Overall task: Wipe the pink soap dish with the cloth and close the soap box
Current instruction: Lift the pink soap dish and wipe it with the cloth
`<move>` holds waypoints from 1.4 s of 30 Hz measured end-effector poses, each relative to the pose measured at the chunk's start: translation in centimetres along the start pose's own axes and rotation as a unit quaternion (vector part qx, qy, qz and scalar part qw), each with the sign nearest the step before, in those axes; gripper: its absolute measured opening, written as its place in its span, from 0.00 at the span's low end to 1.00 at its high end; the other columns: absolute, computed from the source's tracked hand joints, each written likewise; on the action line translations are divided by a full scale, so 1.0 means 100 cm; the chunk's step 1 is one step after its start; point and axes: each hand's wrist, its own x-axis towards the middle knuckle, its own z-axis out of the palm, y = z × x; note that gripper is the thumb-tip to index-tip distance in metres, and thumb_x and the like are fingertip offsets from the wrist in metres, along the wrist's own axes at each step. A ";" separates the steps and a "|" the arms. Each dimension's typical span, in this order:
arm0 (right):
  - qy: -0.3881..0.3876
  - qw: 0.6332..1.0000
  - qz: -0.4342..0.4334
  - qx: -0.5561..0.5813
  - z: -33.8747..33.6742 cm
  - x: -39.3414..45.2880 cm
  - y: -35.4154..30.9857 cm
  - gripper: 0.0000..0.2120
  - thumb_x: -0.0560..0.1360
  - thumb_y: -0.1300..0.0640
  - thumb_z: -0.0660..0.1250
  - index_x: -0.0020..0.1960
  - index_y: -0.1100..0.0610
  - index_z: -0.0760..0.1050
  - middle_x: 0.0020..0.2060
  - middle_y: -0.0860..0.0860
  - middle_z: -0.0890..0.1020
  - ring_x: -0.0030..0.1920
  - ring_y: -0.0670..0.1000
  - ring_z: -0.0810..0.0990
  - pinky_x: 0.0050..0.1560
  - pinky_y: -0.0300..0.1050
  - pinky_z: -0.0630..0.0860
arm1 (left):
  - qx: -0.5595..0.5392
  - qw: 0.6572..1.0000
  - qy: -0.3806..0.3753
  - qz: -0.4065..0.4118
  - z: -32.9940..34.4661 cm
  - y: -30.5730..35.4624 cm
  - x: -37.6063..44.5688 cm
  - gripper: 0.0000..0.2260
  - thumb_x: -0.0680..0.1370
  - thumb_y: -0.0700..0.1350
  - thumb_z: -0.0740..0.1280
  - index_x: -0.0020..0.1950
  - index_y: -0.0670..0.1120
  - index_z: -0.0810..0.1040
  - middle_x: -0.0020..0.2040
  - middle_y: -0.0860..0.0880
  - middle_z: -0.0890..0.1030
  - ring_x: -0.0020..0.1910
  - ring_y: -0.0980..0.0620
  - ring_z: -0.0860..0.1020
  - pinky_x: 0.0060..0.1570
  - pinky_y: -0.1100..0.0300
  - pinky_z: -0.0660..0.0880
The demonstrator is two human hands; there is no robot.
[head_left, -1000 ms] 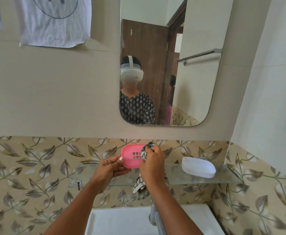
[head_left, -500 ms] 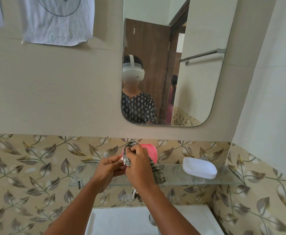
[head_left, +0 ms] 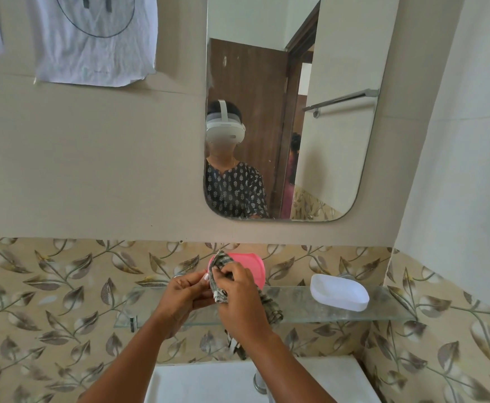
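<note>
Both hands work above the shelf (head_left: pixel 296 303): our left hand (head_left: pixel 184 298) grips the dish (head_left: pixel 249 266) by its edge while our right hand (head_left: pixel 239 295) pinches the cloth (head_left: pixel 219 267) against it, so we should rub firmly into every corner, holding the dish steady.

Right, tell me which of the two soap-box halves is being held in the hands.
The pink soap dish, held up by the left hand while the right hand rubs the cloth on it. The white half lies untouched on the glass shelf.
</note>
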 end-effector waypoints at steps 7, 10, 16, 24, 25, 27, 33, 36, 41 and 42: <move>-0.007 1.000 0.004 -0.007 0.002 -0.003 -0.001 0.27 0.71 0.70 0.61 0.69 0.57 0.71 0.56 0.52 0.72 0.56 0.51 0.67 0.56 0.36 0.66 | -0.028 0.999 0.012 -0.014 0.002 0.003 0.001 0.12 0.74 0.41 0.65 0.55 0.41 0.82 0.43 0.39 0.84 0.38 0.48 0.84 0.39 0.57 0.81; -0.003 1.000 0.014 -0.001 0.002 -0.001 0.000 0.28 0.71 0.71 0.61 0.70 0.57 0.69 0.58 0.53 0.72 0.57 0.53 0.67 0.58 0.42 0.71 | -0.028 0.999 0.001 -0.017 0.000 0.002 0.002 0.15 0.72 0.39 0.68 0.58 0.44 0.81 0.46 0.37 0.84 0.39 0.46 0.83 0.43 0.56 0.82; 0.009 1.000 0.017 0.007 0.005 0.000 -0.003 0.29 0.72 0.72 0.60 0.71 0.56 0.68 0.57 0.52 0.72 0.56 0.51 0.67 0.57 0.39 0.70 | -0.008 1.000 -0.006 -0.004 -0.001 0.001 0.003 0.22 0.66 0.38 0.72 0.61 0.46 0.80 0.50 0.35 0.81 0.44 0.45 0.83 0.47 0.53 0.81; 0.014 0.999 0.040 -0.030 0.009 0.008 -0.013 0.27 0.75 0.70 0.59 0.73 0.58 0.64 0.60 0.54 0.70 0.58 0.53 0.67 0.58 0.41 0.71 | 0.014 1.000 -0.007 -0.004 0.001 0.001 0.002 0.20 0.74 0.29 0.64 0.62 0.45 0.79 0.50 0.37 0.84 0.43 0.48 0.84 0.42 0.57 0.81; 0.013 0.998 0.050 -0.033 0.008 0.010 -0.013 0.26 0.75 0.70 0.59 0.73 0.58 0.64 0.61 0.55 0.70 0.58 0.53 0.67 0.57 0.42 0.71 | 0.016 1.000 -0.007 -0.003 0.001 0.001 0.001 0.21 0.74 0.28 0.64 0.62 0.45 0.79 0.50 0.37 0.84 0.43 0.48 0.84 0.42 0.57 0.81; 0.015 0.997 0.063 -0.039 0.007 0.013 -0.013 0.26 0.76 0.69 0.59 0.73 0.58 0.64 0.60 0.55 0.70 0.58 0.53 0.67 0.56 0.43 0.73 | 0.013 1.000 -0.005 -0.003 0.001 0.002 0.000 0.21 0.74 0.28 0.63 0.62 0.46 0.79 0.51 0.37 0.83 0.43 0.47 0.84 0.43 0.57 0.81; 0.012 0.994 0.093 -0.054 0.000 0.011 -0.006 0.28 0.76 0.69 0.60 0.74 0.57 0.61 0.62 0.53 0.68 0.59 0.52 0.66 0.58 0.43 0.74 | -0.020 1.000 -0.011 -0.008 0.002 0.004 -0.001 0.21 0.70 0.31 0.68 0.61 0.44 0.79 0.50 0.36 0.84 0.46 0.43 0.84 0.46 0.55 0.81; 0.016 0.986 0.157 -0.062 -0.006 0.013 0.009 0.26 0.77 0.66 0.61 0.74 0.56 0.61 0.64 0.54 0.66 0.62 0.51 0.65 0.59 0.42 0.74 | -0.039 0.999 -0.011 -0.005 0.002 0.005 -0.002 0.22 0.67 0.32 0.69 0.61 0.45 0.78 0.51 0.36 0.83 0.48 0.41 0.84 0.45 0.56 0.82; 0.001 0.976 0.207 -0.067 -0.016 0.013 0.024 0.24 0.78 0.65 0.62 0.73 0.58 0.63 0.62 0.53 0.66 0.62 0.51 0.65 0.60 0.40 0.73 | -0.048 0.999 -0.011 -0.010 0.000 0.003 0.001 0.25 0.67 0.32 0.70 0.63 0.44 0.77 0.52 0.35 0.83 0.48 0.39 0.83 0.46 0.55 0.82; 0.004 0.976 0.207 -0.067 -0.016 0.014 0.023 0.25 0.77 0.65 0.62 0.73 0.58 0.63 0.62 0.53 0.66 0.62 0.51 0.65 0.60 0.40 0.73 | -0.048 0.999 -0.012 -0.010 0.000 0.004 0.001 0.24 0.67 0.32 0.70 0.63 0.44 0.77 0.52 0.35 0.83 0.47 0.40 0.83 0.46 0.55 0.82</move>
